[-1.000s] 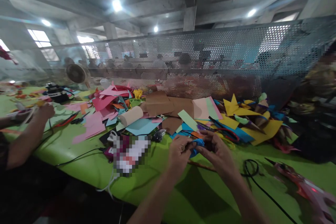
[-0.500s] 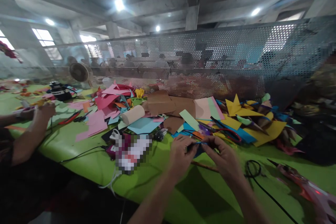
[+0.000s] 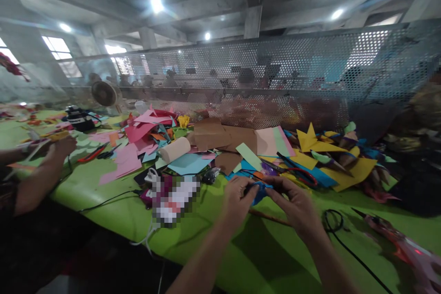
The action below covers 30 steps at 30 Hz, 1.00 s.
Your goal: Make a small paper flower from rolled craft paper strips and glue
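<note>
A small piece of blue paper (image 3: 261,191) is pinched between both hands over the green table (image 3: 206,239). My left hand (image 3: 237,202) grips its left side, and my right hand (image 3: 291,200) holds its right side with thumb and fingers. The paper looks crumpled or folded. Just below the hands lies a thin brown stick (image 3: 270,217). Behind them are red-handled scissors (image 3: 299,172), blue strips and a purple item (image 3: 270,168).
A pink glue gun (image 3: 399,239) with a black cable lies at right. Yellow paper (image 3: 358,172), brown paper (image 3: 210,134) and pink scraps (image 3: 126,161) cover the back. A co-worker's hands (image 3: 60,147) are at far left, near a fan (image 3: 104,93).
The blue paper has turned so that more of its surface shows between the fingers. Both hands have shifted slightly. At far left, the co-worker's hands have moved a little.
</note>
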{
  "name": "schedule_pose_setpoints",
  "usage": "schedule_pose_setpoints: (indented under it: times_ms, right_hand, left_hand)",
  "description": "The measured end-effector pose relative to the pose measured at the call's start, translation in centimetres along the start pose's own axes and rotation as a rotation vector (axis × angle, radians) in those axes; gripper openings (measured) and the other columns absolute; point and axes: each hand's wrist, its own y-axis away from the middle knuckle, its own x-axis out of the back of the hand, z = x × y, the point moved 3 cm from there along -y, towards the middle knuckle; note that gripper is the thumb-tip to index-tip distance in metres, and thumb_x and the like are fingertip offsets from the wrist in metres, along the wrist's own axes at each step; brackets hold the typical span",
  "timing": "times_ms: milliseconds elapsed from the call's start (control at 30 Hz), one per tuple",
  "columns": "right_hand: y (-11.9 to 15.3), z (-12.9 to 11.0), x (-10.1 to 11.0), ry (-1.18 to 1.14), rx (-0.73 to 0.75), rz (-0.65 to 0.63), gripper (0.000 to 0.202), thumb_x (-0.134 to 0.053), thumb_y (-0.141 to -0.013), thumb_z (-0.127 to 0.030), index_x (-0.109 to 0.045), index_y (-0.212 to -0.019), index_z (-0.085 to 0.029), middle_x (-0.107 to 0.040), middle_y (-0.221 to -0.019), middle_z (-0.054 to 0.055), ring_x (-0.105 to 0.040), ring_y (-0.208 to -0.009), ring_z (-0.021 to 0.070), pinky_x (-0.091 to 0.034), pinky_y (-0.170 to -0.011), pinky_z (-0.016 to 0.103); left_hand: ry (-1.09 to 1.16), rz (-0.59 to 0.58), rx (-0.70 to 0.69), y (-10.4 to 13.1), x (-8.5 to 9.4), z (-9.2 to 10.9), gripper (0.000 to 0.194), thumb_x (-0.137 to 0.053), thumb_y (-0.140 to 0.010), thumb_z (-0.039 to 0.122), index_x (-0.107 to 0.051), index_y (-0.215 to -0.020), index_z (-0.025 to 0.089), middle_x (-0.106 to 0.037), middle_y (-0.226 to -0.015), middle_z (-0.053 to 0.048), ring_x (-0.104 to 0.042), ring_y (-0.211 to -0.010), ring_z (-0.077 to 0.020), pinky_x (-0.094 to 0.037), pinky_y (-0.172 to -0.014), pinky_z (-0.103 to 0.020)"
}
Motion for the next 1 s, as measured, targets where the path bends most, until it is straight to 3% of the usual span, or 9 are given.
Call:
schedule_pose_setpoints:
  times_ms: [133, 333, 700, 800, 900, 1000]
  right_hand:
    - [0.1, -0.7, 0.1, 0.110, 0.050, 0.017, 0.016, -0.069, -0.076, -0.034, -0.074, -0.084, -0.020, -0.071, -0.075, 0.005, -0.063, -0.069, 0.0206, -0.051, -0.065, 0.032]
    - [0.1, 0.0, 0.0, 0.078, -0.004, 0.061, 0.017, -0.069, -0.074, -0.036, -0.070, -0.079, -0.020, -0.068, -0.071, 0.004, -0.059, -0.066, 0.0191, -0.048, -0.063, 0.031]
    - [0.1, 1.1, -0.1, -0.453, -0.277, 0.142, 0.035, -0.091, -0.056, -0.041, -0.073, -0.078, -0.020, -0.065, -0.071, 0.000, -0.056, -0.063, 0.0124, -0.048, -0.060, 0.024]
    - [0.0, 1.0, 0.3, -0.524, -0.302, 0.191, 0.036, -0.094, -0.051, -0.040, -0.073, -0.076, -0.021, -0.064, -0.072, -0.001, -0.056, -0.062, 0.0105, -0.047, -0.059, 0.022]
    - [-0.2, 0.8, 0.5, -0.564, -0.304, 0.216, 0.041, -0.095, -0.048, -0.039, -0.074, -0.080, -0.023, -0.063, -0.072, -0.002, -0.055, -0.060, 0.0097, -0.047, -0.057, 0.021]
    - [-0.2, 0.8, 0.4, -0.543, -0.290, 0.196, 0.044, -0.094, -0.049, -0.041, -0.074, -0.085, -0.023, -0.063, -0.073, -0.002, -0.056, -0.060, 0.0100, -0.047, -0.056, 0.022]
  left_hand:
    - [0.013, -0.014, 0.015, 0.2, 0.0, 0.0, 0.017, -0.057, -0.092, 0.028, -0.066, -0.080, 0.020, -0.069, -0.081, -0.004, -0.060, -0.083, -0.0199, -0.044, -0.077, -0.031]
    - [0.163, -0.106, 0.098, 0.8, -0.7, -0.7, 0.015, -0.067, -0.086, 0.029, -0.064, -0.099, 0.021, -0.070, -0.093, -0.004, -0.063, -0.089, -0.0197, -0.048, -0.079, -0.029]
    - [0.147, -0.088, 0.096, 0.6, -0.6, -0.7, 0.008, -0.063, -0.085, 0.023, -0.063, -0.092, 0.019, -0.068, -0.088, -0.003, -0.062, -0.083, -0.0171, -0.047, -0.075, -0.025]
    - [0.024, -0.035, 0.096, 0.3, 0.1, -0.7, 0.008, -0.061, -0.088, 0.025, -0.062, -0.093, 0.020, -0.068, -0.086, -0.002, -0.062, -0.079, -0.0171, -0.046, -0.073, -0.026]
    - [-0.290, 0.041, 0.099, -0.4, 1.7, -0.9, 0.007, -0.059, -0.089, 0.025, -0.062, -0.093, 0.021, -0.070, -0.092, -0.005, -0.063, -0.087, -0.0212, -0.045, -0.080, -0.031]
    - [-0.610, 0.068, 0.201, -1.1, 3.4, -1.9, 0.011, -0.056, -0.091, 0.024, -0.062, -0.100, 0.021, -0.073, -0.101, -0.008, -0.064, -0.099, -0.0267, -0.043, -0.090, -0.039]
